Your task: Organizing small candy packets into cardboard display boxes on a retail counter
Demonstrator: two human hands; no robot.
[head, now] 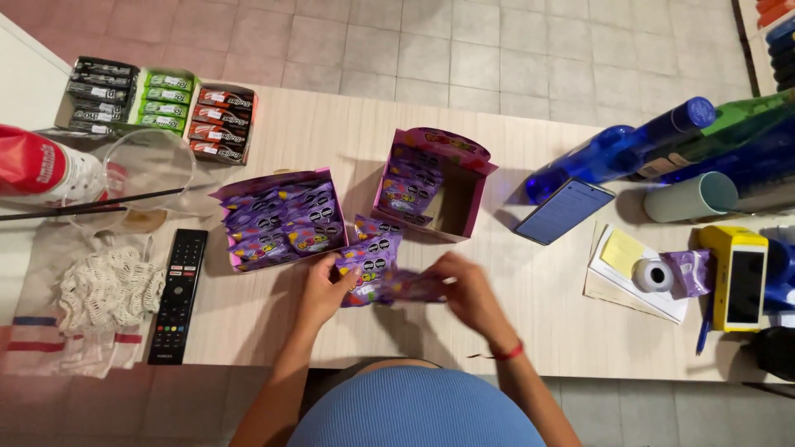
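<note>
Gripping glossy, crinkled purple candy packets (370, 269), both hands (319, 291) (469, 296) close fingers.

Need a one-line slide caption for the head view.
Both hands, left hand and right hand, hold purple candy packets between two purple display boxes.

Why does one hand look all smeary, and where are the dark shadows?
In the head view, the right hand and the purple candy packet it grips are smeared by motion blur; the left hand looks sharper. Soft shadows fall on the wooden table beside the open purple box and the blue bottle. Edges bend slightly, like a wide lens.
</note>
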